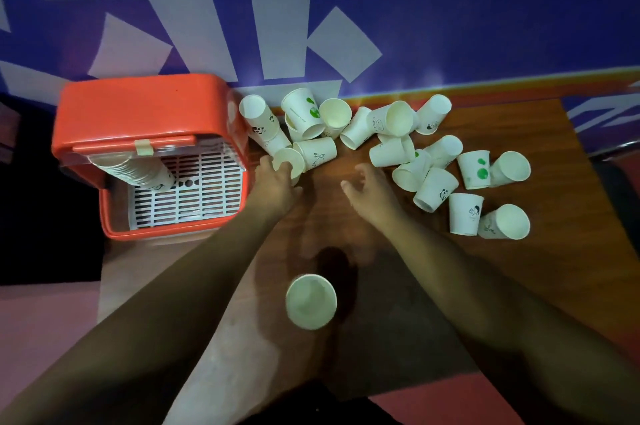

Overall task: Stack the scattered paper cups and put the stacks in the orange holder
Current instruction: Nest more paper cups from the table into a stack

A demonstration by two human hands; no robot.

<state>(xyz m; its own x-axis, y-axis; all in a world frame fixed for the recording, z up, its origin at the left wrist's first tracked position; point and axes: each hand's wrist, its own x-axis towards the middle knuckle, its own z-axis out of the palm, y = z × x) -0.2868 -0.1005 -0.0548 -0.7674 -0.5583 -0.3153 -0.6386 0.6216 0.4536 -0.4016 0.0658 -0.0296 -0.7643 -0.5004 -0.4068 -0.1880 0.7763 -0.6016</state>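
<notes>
While L grip (277,184) holds a cup (286,157) by orange holder (138,106), R grip (369,194) sits open, empty, near cup pile (435,189).

Left hand (277,182) covers near side of cup by holder (286,158) — grip unclear. Right hand (367,192) fingertips blurred. Cup stack (138,171) upper end hidden under orange holder (138,109) top. Prints on scattered cups (436,194) too small to read — forearms (485,303) cut off by bottom edge.

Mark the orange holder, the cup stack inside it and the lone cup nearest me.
orange holder (138,106), head view, top panel.
cup stack (135,170), head view, layered rims.
lone cup (310,301), head view, centre of its round top.
</notes>
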